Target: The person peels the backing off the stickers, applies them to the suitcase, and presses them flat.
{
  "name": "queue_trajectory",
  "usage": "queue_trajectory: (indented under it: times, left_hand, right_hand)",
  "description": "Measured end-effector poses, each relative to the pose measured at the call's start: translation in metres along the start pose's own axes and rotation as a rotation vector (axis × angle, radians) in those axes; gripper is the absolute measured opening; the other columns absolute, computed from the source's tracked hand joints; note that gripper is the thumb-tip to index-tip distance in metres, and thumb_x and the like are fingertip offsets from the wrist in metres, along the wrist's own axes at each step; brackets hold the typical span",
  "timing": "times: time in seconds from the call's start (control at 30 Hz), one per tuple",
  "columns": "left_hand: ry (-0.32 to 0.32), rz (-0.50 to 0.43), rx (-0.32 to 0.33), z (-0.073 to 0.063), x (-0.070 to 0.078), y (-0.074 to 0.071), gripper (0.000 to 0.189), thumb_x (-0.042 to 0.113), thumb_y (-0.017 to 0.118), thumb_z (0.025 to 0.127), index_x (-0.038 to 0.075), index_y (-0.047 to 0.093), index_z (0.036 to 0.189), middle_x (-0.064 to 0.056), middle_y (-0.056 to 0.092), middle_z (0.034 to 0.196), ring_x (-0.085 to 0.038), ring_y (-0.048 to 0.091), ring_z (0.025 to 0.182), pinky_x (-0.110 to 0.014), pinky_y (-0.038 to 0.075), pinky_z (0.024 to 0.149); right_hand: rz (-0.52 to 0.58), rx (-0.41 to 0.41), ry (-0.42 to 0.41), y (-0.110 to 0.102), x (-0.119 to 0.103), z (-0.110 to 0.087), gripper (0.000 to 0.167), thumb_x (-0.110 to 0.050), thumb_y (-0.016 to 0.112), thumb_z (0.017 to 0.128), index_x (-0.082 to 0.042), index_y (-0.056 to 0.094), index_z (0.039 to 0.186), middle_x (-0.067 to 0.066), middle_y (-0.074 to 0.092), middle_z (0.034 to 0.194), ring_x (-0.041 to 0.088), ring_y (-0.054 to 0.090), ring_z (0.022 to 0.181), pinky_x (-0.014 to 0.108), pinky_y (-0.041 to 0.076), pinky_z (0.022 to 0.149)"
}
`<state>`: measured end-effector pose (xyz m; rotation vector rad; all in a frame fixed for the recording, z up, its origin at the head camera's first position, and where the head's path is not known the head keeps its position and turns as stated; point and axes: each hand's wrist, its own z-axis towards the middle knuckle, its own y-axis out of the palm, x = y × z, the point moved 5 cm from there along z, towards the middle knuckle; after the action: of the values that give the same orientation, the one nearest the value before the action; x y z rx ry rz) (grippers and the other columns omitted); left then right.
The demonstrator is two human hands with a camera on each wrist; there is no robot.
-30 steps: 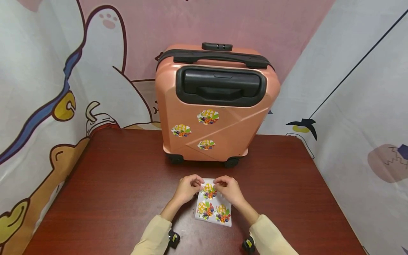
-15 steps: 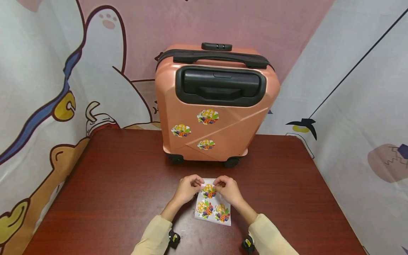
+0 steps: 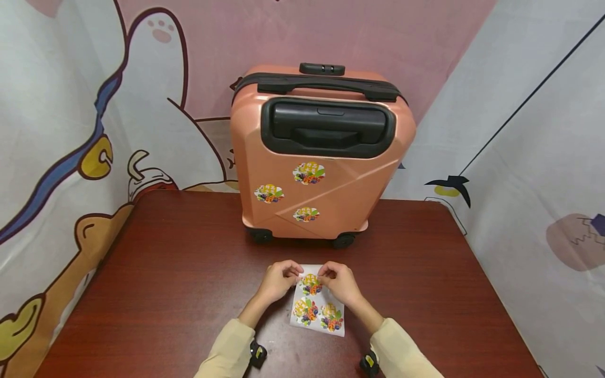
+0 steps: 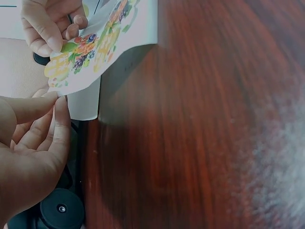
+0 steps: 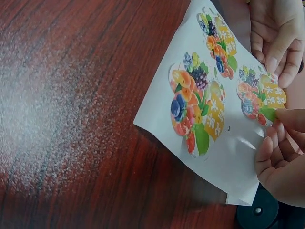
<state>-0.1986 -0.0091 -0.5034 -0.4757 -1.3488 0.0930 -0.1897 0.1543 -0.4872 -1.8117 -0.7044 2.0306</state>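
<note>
A white sticker sheet (image 3: 315,326) with several fruit-print stickers is held between both hands above the brown table. My left hand (image 3: 279,279) pinches its left edge beside the top sticker (image 3: 311,284); thumb and index finger meet there in the left wrist view. From the other side, my right hand (image 3: 341,283) pinches at the right rim of that same sticker, thumb over its green leaf in the right wrist view. Two more stickers, a lower left one (image 3: 305,311) and a lower right one (image 3: 332,317), lie flat on the sheet. Whether the top sticker's rim has lifted I cannot tell.
Behind the hands an upright orange suitcase (image 3: 350,194) with black handles stands on the table (image 3: 179,294). Three similar fruit stickers, one being the upper sticker (image 3: 309,173), are on its front. A printed cloth (image 3: 520,157) hangs around the table.
Both hands keep their pinch in nearly the same place. The sheet's lower end has shifted very slightly to the right and toward me since half a second ago.
</note>
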Motion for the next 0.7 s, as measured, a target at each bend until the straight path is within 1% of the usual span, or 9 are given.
queue_trajectory:
  times: [0.07, 0.23, 0.47, 0.57, 0.7]
  left_hand:
    - [0.010, -0.001, 0.003, 0.000, 0.000, 0.000, 0.012, -0.009, 0.064, 0.074, 0.000, 0.065, 0.083, -0.011, 0.065, 0.073, -0.017, 0.062, 0.068, -0.020, 0.048, 0.056]
    - [0.013, 0.008, 0.010, 0.001, -0.003, 0.000, 0.013, -0.010, 0.064, 0.074, 0.000, 0.065, 0.082, -0.006, 0.065, 0.072, -0.018, 0.062, 0.069, -0.021, 0.047, 0.059]
    - [-0.024, 0.029, 0.003, 0.002, -0.008, -0.002, 0.012, -0.008, 0.065, 0.075, 0.001, 0.064, 0.083, -0.011, 0.064, 0.076, -0.018, 0.061, 0.070, -0.022, 0.047, 0.061]
    - [-0.032, 0.055, -0.009, 0.002, -0.009, -0.001, 0.012, -0.007, 0.066, 0.075, 0.002, 0.065, 0.083, -0.009, 0.065, 0.077, -0.017, 0.061, 0.070, -0.022, 0.047, 0.061]
    - [-0.024, 0.073, -0.027, 0.001, -0.009, -0.001, 0.012, -0.007, 0.066, 0.074, 0.001, 0.065, 0.083, -0.008, 0.065, 0.078, -0.018, 0.061, 0.070, -0.023, 0.047, 0.061]
  right_hand:
    - [0.011, -0.001, -0.006, -0.001, 0.000, 0.000, 0.014, 0.006, 0.070, 0.072, -0.005, 0.061, 0.069, 0.000, 0.056, 0.062, 0.008, 0.048, 0.055, 0.020, 0.040, 0.050]
    - [0.037, -0.016, -0.014, -0.002, 0.001, -0.001, 0.013, 0.005, 0.070, 0.072, -0.004, 0.061, 0.070, 0.001, 0.058, 0.063, 0.009, 0.049, 0.056, 0.021, 0.040, 0.051]
    - [0.094, -0.029, 0.034, -0.007, 0.001, -0.002, 0.010, 0.007, 0.067, 0.075, -0.001, 0.062, 0.073, 0.009, 0.060, 0.065, 0.011, 0.048, 0.057, 0.021, 0.039, 0.050]
    - [0.107, -0.044, 0.027, -0.013, -0.011, -0.003, 0.008, 0.010, 0.065, 0.075, 0.003, 0.061, 0.074, 0.016, 0.060, 0.067, 0.014, 0.048, 0.057, 0.021, 0.039, 0.050]
    - [0.137, -0.090, 0.004, -0.020, -0.030, -0.006, 0.005, 0.011, 0.062, 0.077, 0.009, 0.058, 0.076, 0.023, 0.058, 0.070, 0.018, 0.050, 0.059, 0.020, 0.041, 0.051]
